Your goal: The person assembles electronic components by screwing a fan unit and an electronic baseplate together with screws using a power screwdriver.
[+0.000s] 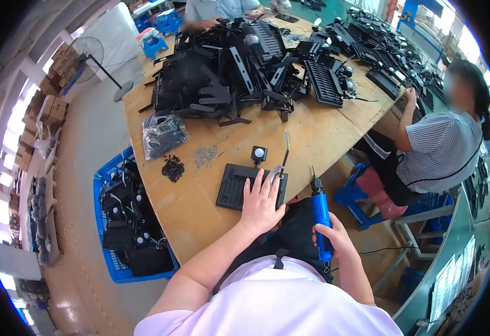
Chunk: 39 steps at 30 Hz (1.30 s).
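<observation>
- Head view, biggest first: our wooden table, with a big heap of black metal parts at the far side.
- Blue basket beside the table on our left, loaded with similar black units.
- Black ribbed panel: it's lying flat at the near edge, small sensor head pointing away from us. Left hand is flat on top, fingers extended and a bit spread, pressing not gripping. Can't tell if a fingertip pins the cable. We'd say even palm pressure beats poking one corner.
- Blue electric screwdriver: right hand has its fingers curled round it, bit up and off the panel. We'd want it square to the work, cable clear.
- Tiny stuff: black screws and silver screws in separate little piles, best left unmixed imo.
</observation>
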Motion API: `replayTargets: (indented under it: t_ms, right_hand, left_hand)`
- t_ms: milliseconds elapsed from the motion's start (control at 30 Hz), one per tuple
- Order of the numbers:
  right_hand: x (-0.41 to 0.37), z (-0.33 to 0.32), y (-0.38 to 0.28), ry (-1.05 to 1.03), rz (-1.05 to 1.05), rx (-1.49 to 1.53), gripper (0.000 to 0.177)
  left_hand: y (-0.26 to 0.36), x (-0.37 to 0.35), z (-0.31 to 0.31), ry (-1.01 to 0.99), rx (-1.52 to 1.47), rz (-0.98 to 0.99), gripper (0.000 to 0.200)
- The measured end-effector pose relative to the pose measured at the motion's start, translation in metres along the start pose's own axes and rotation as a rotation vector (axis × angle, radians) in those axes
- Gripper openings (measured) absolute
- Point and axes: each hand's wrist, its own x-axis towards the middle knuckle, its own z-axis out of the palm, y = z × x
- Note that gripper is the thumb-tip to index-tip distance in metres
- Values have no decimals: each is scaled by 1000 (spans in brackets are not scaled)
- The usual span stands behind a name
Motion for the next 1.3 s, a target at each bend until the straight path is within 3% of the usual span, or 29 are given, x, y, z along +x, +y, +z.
replayTargets:
  t_ms: [133, 267, 300, 333, 467, 600, 633, 733, 767, 933, 1000, 1067, 1200, 1300]
  right_hand:
    - [0, 4, -9, -27, -9, -27, 65]
    - [-1, 4, -8, -48, -35, -58, 62]
    - [0, 2, -8, -60, -33, -57, 62]
    - [0, 2, -8, -61, -29, -54, 62]
    - [-1, 3, -9, -40, -14, -15, 62]
    - [2, 4, -9, -32, 22, -13, 64]
    - [2, -2, -7, -35, 25, -26, 63]
    - [-1, -1, 0, -61, 63, -9, 65]
    - [-1, -3, 4, -68, 69, -3, 66]
    - [-3, -10, 6, -84, 78, -6, 71]
    - [-3, -12, 5, -79, 78, -17, 72]
    - [-3, -13, 3, -69, 81, -20, 73]
    - [-2, -16, 2, -72, 58, -23, 70]
    - [-3, -16, 2, -64, 42, -20, 68]
  left_hand:
    - [-32, -5, -13, -70, -38, 237, 79]
    - [-63, 7, -34, -146, -302, 417, 55]
    - [-74, 20, -37, -87, -466, 429, 36]
    - [-73, 33, -54, 0, -457, 307, 24]
    - [-72, 133, -73, 287, -571, 117, 17]
    - [-64, 236, -35, 280, -320, 84, 24]
    - [-47, 262, -31, 63, -107, -107, 29]
    - [-49, 288, -16, -194, 193, -136, 30]
    - [-58, 297, 0, -152, 233, -130, 29]
    - [-75, 324, -20, -58, -218, -324, 23]
    - [-92, 329, -45, -212, -599, -502, 19]
    - [-108, 316, -62, -108, -1003, -554, 26]
    - [-122, 255, -108, -114, -1210, -357, 21]
    - [-129, 187, -117, -32, -1281, -317, 19]
